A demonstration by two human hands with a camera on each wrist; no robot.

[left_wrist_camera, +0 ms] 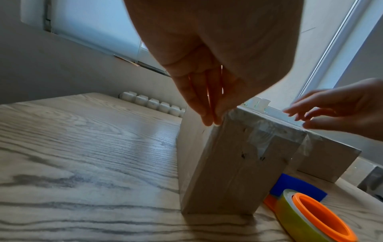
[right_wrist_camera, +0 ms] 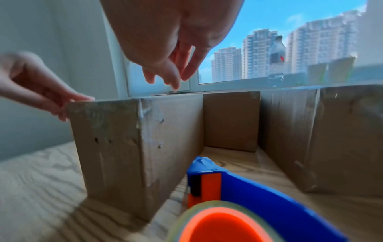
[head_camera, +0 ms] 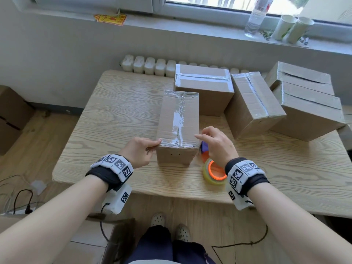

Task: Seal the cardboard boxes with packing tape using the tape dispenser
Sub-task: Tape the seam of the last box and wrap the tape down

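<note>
A small cardboard box (head_camera: 166,121) stands mid-table with clear tape (head_camera: 178,119) along its top and across its near edge. My left hand (head_camera: 155,144) is at the near-left top corner: the thumb lies on the taped edge, and the straight fingers (left_wrist_camera: 207,114) press against the left side. My right hand (head_camera: 202,137) hovers just above the near-right corner with loose fingers (right_wrist_camera: 172,78), holding nothing. The tape dispenser (head_camera: 213,172), blue with an orange core and a clear roll, lies on the table right of the box, under my right wrist.
Two sealed boxes (head_camera: 203,88) (head_camera: 251,103) stand behind and to the right, and a stack of two more (head_camera: 304,103) sits at the far right. On the window sill are a bottle (head_camera: 255,20) and paper cups (head_camera: 291,27). Bare wooden table (head_camera: 114,111) lies to the left.
</note>
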